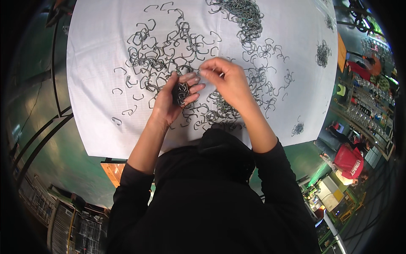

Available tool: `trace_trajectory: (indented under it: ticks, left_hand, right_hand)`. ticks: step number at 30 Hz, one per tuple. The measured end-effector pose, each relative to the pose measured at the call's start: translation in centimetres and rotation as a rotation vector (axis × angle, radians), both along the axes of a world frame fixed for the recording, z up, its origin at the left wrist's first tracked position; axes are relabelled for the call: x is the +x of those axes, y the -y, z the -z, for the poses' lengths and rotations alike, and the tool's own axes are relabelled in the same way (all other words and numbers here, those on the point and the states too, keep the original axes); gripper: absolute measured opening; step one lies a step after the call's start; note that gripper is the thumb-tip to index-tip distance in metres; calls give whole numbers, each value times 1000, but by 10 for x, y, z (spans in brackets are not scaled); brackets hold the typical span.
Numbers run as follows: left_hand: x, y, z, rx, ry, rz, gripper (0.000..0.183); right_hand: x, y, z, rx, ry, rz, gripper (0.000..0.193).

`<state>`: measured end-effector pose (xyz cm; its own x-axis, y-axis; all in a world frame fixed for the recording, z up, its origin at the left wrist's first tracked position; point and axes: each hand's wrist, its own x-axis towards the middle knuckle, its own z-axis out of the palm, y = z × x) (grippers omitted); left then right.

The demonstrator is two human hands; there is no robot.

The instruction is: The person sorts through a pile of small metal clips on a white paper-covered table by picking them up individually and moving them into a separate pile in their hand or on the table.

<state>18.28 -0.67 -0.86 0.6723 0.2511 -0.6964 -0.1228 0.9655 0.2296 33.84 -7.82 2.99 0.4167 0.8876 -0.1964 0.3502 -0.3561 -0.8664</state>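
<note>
My left hand [165, 103] is turned palm up and cupped, with a small heap of bent wire C-rings [182, 92] lying in it. Its fingers point right, toward my right hand [230, 80], which hovers just beyond their tips. Thumb and forefinger of the right hand are pinched together; whatever is between them is too small to make out. Loose wire C-rings [154, 63] of the same dark grey metal lie scattered on the table under and around both hands.
A white sheet covers the table [101, 84]. A dense pile of rings [249, 19] lies at the far side, with smaller clusters [323, 54] along the right, one near the front right corner [297, 128]. A person in a red top [349, 163] is off to the right.
</note>
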Motion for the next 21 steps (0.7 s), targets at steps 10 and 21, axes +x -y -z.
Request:
trace_trajectory:
  ticks: [10, 21]
  left_hand:
    - [-10, -3, 14, -35, 82, -45, 38]
    - [-9, 4, 13, -62, 94, -23, 40]
  right_hand:
    - [46, -9, 43, -305, 672, -110, 11]
    - [46, -1, 39, -144, 536, 7, 13]
